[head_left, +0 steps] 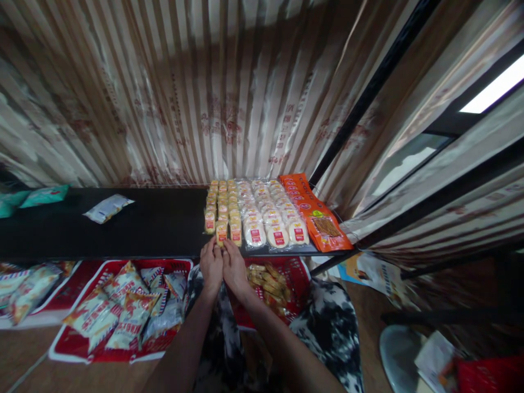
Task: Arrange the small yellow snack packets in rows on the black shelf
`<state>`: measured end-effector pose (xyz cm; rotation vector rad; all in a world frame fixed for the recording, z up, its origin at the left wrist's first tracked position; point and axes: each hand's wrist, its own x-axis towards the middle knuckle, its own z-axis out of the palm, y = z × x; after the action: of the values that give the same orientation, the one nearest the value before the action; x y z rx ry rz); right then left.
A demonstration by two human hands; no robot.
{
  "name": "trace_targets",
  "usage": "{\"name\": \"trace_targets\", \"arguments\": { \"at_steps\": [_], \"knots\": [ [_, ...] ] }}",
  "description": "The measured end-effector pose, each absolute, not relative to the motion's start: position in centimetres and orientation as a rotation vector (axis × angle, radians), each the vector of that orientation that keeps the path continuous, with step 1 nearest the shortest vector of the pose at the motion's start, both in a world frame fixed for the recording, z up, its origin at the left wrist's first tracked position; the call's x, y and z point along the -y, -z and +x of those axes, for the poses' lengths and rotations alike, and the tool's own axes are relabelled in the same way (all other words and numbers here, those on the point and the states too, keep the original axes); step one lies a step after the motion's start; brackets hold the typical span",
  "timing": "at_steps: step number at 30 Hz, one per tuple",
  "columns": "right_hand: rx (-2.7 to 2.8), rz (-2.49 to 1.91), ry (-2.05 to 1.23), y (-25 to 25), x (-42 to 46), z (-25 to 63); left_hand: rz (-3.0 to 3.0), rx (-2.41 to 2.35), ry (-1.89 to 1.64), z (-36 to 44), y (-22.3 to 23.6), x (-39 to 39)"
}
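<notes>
Yellow small packs [221, 232] stand in three columns on the black bench [164, 224], directly left of the round white packs [278, 234]. Each column points away from the person, from the front edge of the bench to the striped curtain [229, 98] behind the round white packs. Long axis of each front yellow pack goes the same way, near to far, with one short end toward the person. The left column ends a little farther from the front edge than the other two.

These yellow packs are oblong, in clear shiny wrapping, and the front ones have a red and orange label with pale writing. They lie closely one behind another, partly overlapping. The round white packs are also in clear wrapping, in three columns, with a red label on the front ones.

Left hand [212, 265] and right hand [234, 265] are side by side, to the near left of the round white packs, with the fingertips at the near end of the middle yellow column. Fingers of each hand are kept close together and bent a little; if they pinch a pack, I cannot tell.

Orange bags [317, 218] overlap in a slanting row just right of the round white packs. Below these packs, a red basket [301, 273] contains golden wrapped pieces [268, 284].
</notes>
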<state>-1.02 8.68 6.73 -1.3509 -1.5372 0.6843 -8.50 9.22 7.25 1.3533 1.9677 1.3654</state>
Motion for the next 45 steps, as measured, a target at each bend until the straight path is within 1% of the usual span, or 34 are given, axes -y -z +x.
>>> {"name": "trace_targets", "arguments": {
  "at_steps": [8,24,30,42,45],
  "knots": [
    [1.575,-1.354,-0.726,-6.8,-8.8,-1.0,1.367,-1.934,-1.303,-8.6,-7.5,-9.3],
    [1.582,-1.262,-0.711,-6.4,-8.8,-0.6,1.411,-1.842,-1.38,-8.5,-7.1,-9.2],
    [1.603,-1.283,-0.7,-6.7,-8.6,-0.6,1.441,-1.858,-1.347,-8.4,-7.3,-9.1],
    [1.597,-1.27,-0.687,-7.4,-7.5,-0.3,1.456,-1.935,-1.45,-8.0,-7.2,-8.4],
    [1.603,-1.281,-0.695,-7.4,-6.7,0.1,1.525,-1.97,-1.409,-7.7,-7.4,-7.6]
  ]
}}
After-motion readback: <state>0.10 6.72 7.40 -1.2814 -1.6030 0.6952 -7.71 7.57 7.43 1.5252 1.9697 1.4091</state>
